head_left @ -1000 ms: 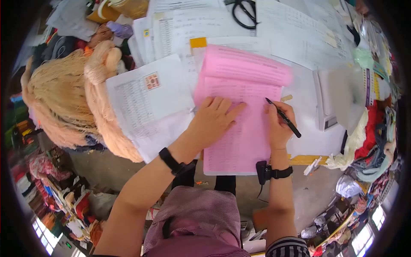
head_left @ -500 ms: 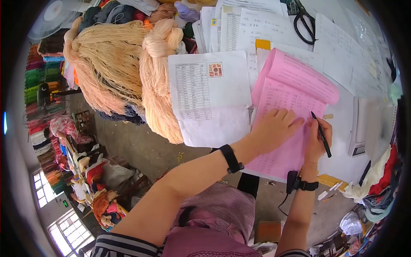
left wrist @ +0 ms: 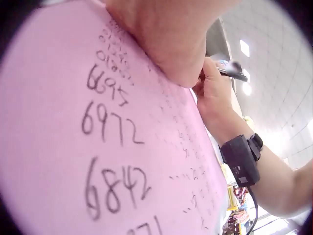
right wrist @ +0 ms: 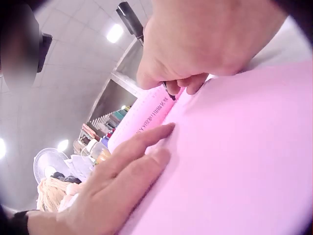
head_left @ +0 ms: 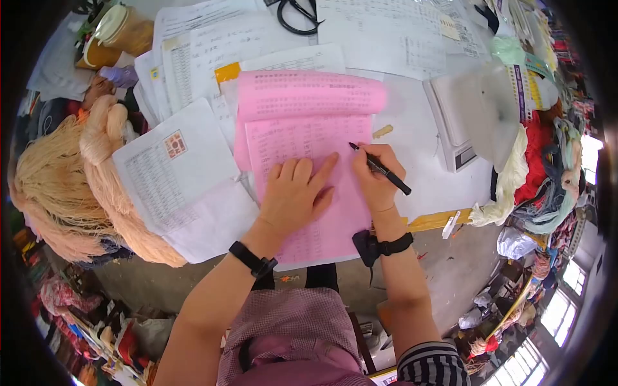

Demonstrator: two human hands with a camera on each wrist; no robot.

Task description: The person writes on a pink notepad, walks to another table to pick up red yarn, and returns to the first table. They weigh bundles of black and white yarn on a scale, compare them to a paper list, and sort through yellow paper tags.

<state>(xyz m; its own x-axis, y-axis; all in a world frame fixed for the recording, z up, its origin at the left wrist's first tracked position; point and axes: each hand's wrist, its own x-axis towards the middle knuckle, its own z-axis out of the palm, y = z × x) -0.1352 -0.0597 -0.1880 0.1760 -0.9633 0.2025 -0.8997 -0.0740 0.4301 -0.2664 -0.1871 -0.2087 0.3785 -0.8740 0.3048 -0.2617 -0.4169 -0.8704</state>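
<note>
A pink sheet [head_left: 335, 212] lies before the person, its top page curled back at the far end. Handwritten numbers [left wrist: 115, 125] run down it in the left wrist view. My left hand [head_left: 293, 196] rests on the sheet with fingers spread. At the sheet's right edge my right hand [head_left: 378, 180] pinches a black pen [head_left: 388, 172], its tip pointing up and left, close over the paper. In the right wrist view the pen [right wrist: 129, 19] sticks out behind the hand, and the left index finger [right wrist: 154, 136] lies near its tip.
Left of the sheet lies a white printed page [head_left: 174, 167] with a small picture, beside hanks of cream and peach yarn [head_left: 58, 167]. Black scissors [head_left: 299, 19] and more papers [head_left: 393, 32] lie at the back. A white scale [head_left: 447, 119] stands at the right.
The head view swung left, then back right. My left hand stays flat on the pink sheet, and my right hand keeps the pen near the sheet's right edge.
</note>
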